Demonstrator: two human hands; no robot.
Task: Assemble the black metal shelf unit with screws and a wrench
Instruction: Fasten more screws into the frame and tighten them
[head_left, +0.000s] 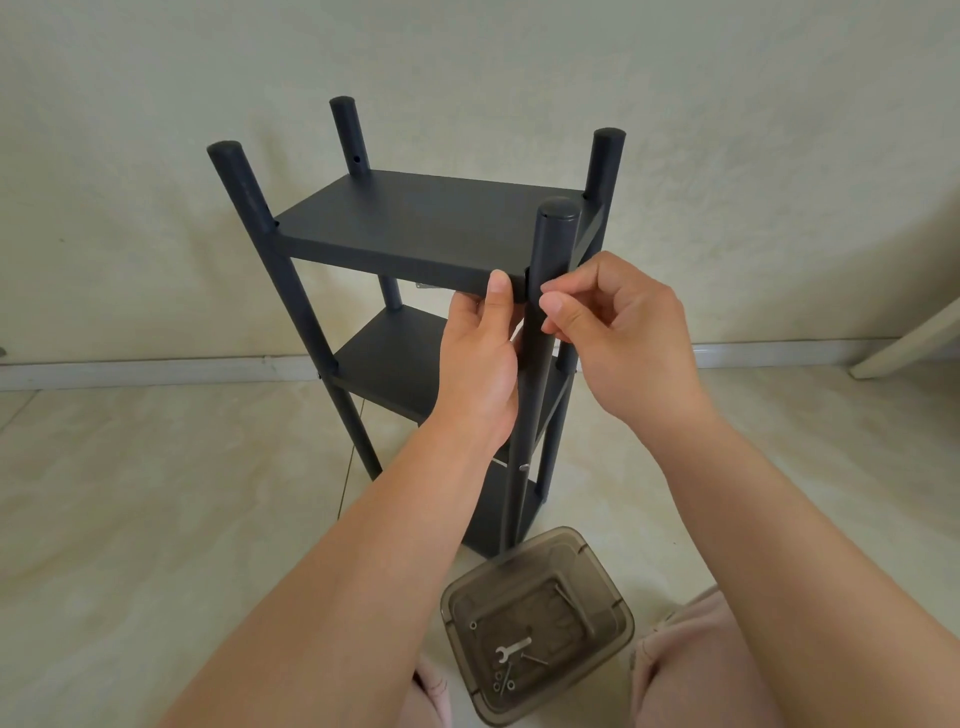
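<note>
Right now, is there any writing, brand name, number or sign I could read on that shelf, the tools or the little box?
No readable text anywhere in this view.
Black shelf unit: plain dark surfaces, no label or brand showing.
Small metal tag under the top shelf: too small to tell if it bears any marks.
Wrench in the clear plastic container: no legible stamp.
Wall and floor: no signs.

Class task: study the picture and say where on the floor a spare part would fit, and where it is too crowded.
Free: the floor left of the shelf unit, out to the baseboard; also the floor right of it, toward the white leg. Crowded: the near-right post, where the left hand and right hand work, and the tray by the knees.
</note>
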